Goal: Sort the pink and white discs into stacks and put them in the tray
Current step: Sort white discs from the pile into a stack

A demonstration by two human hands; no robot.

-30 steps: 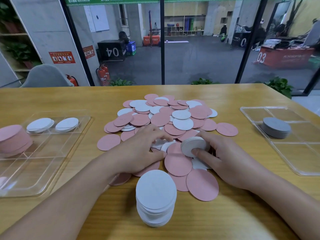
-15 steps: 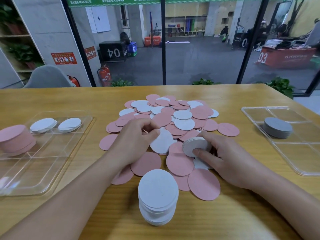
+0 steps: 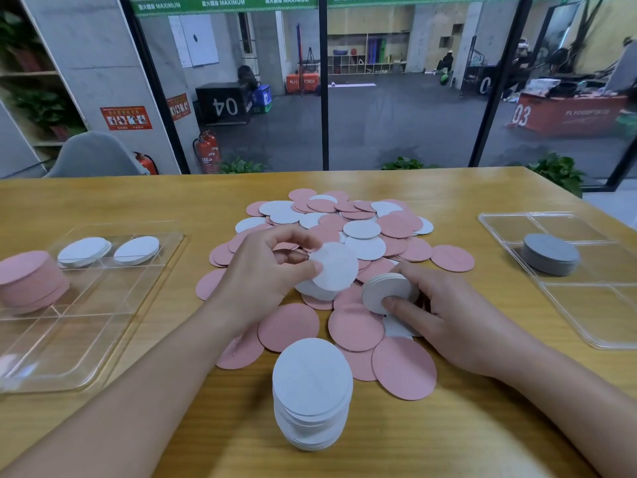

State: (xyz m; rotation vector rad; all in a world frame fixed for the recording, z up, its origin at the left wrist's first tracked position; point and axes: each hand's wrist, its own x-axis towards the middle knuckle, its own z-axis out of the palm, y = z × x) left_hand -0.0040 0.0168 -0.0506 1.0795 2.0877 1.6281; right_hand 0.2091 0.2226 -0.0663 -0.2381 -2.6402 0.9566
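Note:
A heap of loose pink and white discs (image 3: pixel 348 232) covers the table's middle. My left hand (image 3: pixel 262 274) pinches a single white disc (image 3: pixel 336 267), lifted a little above the heap. My right hand (image 3: pixel 444 315) grips a small stack of white discs (image 3: pixel 386 291) tilted on edge at the heap's near right. A taller stack of white discs (image 3: pixel 312 391) stands upright near the front edge. The clear tray (image 3: pixel 103 326) on the left holds two white piles (image 3: pixel 107 251) in its far compartments, with a pink stack (image 3: pixel 29 281) at its left end.
A second clear tray (image 3: pixel 593 305) on the right holds a grey disc stack (image 3: pixel 549 253). Bare wooden tabletop (image 3: pixel 465 436) lies along the front edge. Beyond the table's far edge is a glass wall, with a grey chair (image 3: pixel 93 155) at the back left.
My left hand has picked one white disc out of the heap and lifted it toward the right. My right hand keeps hold of its small white stack, nearly still.

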